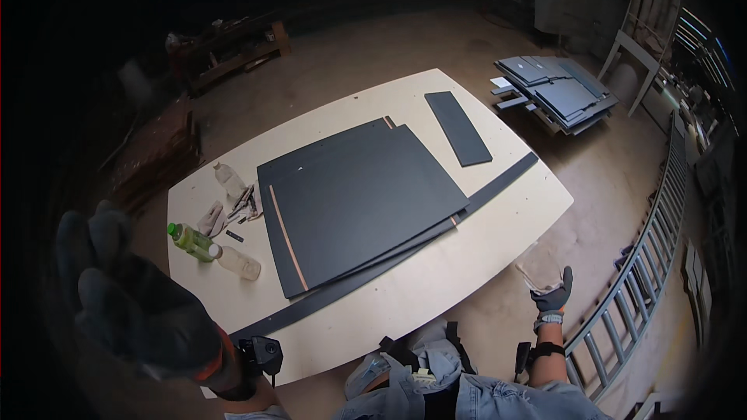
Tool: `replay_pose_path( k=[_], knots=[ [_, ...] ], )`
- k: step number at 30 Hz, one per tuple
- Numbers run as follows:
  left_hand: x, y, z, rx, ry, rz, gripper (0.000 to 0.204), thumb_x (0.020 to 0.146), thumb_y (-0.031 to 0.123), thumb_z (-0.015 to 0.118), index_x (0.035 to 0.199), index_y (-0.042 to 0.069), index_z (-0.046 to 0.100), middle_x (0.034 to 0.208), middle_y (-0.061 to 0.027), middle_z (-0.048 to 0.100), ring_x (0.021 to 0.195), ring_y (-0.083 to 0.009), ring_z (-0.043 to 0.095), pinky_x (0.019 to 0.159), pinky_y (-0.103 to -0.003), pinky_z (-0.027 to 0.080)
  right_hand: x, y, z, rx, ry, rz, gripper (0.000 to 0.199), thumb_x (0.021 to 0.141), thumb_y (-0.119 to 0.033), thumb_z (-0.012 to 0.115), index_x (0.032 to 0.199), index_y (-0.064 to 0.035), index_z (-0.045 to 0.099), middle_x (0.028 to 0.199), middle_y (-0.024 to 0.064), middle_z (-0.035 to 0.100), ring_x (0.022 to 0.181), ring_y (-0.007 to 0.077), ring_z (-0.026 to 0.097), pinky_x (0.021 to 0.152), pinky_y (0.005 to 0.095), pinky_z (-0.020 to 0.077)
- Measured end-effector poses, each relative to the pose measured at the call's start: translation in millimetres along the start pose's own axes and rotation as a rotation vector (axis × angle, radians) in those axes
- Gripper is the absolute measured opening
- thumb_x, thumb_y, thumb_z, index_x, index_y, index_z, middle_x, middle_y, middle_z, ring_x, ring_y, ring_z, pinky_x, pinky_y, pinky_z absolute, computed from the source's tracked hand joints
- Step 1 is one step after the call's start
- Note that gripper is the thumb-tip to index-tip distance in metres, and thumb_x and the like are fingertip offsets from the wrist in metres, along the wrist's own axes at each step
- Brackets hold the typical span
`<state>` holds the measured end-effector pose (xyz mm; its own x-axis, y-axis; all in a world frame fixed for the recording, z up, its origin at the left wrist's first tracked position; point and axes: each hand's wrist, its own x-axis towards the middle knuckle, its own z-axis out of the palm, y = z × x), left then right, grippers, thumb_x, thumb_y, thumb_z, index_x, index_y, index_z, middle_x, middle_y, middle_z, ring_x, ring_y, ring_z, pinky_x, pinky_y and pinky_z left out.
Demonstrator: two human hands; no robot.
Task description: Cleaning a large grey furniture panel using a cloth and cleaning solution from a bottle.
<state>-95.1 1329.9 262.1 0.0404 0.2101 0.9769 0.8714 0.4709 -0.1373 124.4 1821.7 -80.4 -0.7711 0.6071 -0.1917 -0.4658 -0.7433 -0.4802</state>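
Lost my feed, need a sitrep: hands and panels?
Left hand raised, gloved, empty. Right hand low, empty. Dark panels stacked on table, untouched. Bottles beside them.

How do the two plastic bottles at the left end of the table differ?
The green bottle has a green cap and a green look; the clear bottle has a white cap and a see-through body. The green bottle lies nearer the table edge, the clear one beside the dark panels. Both lie on their sides, end to end.

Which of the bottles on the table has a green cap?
The bottle with green contents near the table's left edge, lying on its side. The clear bottle right beside it has a white cap; the clear bottle farther back shows no green.
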Motion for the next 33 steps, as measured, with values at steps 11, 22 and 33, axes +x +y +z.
replay_pose_path(
  k=[11, 22, 33],
  knots=[
    [-241, -84, 235, 0.278, -1.03, -0.947, 0.067, 0.087, 0.039, 0.055, 0.137, 0.001, 0.032, 0.142, -0.0189, 0.031, 0.131, -0.0315, 0.03, 0.107, -0.043, 0.024, 135, 62, 75, 0.101, 0.114, 0.051, 0.05, 0.09, -0.029, 0.049, 0.132, -0.0034, 0.04, 0.128, 0.013, 0.05, 0.116, 0.026, 0.051, 0.098, 0.0392, 0.0415],
    [-371, -52, 339, 0.762, -1.733, -1.095, 0.085, 0.086, 0.063, 0.035, 0.144, 0.004, 0.017, 0.146, -0.0231, 0.02, 0.137, -0.0358, 0.017, 0.109, -0.05, 0.017, 244, 194, 85, -1.503, 0.43, 0.005, 0.075, 0.087, -0.048, 0.043, 0.137, 0.0057, 0.027, 0.137, 0.0282, 0.033, 0.132, 0.0328, 0.028, 0.106, 0.0376, 0.0233],
    [-378, -48, 315, 0.636, -1.462, -0.826, 0.074, 0.086, 0.041, 0.044, 0.143, 0.001, 0.018, 0.148, -0.0228, 0.016, 0.135, -0.0384, 0.02, 0.109, -0.051, 0.013, 375, 286, 163, -2.518, -0.276, -0.009, 0.08, 0.085, -0.041, 0.044, 0.141, 0.0062, 0.013, 0.147, 0.025, 0.014, 0.139, 0.0369, 0.004, 0.113, 0.0444, 0.0009]
  ],
)
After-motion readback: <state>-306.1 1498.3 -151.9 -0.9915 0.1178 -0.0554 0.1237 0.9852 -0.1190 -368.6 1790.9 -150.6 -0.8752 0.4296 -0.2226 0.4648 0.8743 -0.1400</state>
